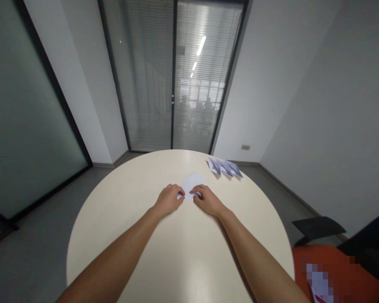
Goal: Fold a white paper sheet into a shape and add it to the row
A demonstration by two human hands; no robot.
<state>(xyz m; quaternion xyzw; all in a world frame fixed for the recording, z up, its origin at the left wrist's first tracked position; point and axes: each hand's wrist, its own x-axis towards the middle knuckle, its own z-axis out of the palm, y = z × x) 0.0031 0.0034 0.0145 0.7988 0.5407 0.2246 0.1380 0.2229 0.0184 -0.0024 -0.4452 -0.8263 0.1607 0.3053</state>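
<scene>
A small sheet of white paper (192, 181) lies on the round table, partly covered by my fingers. My left hand (170, 198) pinches its near left edge between thumb and fingers. At the near right edge, my right hand (207, 200) has its fingers curled and closed on the paper. Both hands rest low over the tabletop, a short gap between them. Beyond my right hand, several folded white paper pieces (225, 167) stand in an overlapping row.
The cream round table (113, 227) has its far edge near a glass door with blinds (151, 84). An orange chair (344, 273) with a black armrest (318, 227) stands at the right, a blurred item on its seat. White walls (303, 84) enclose the corner.
</scene>
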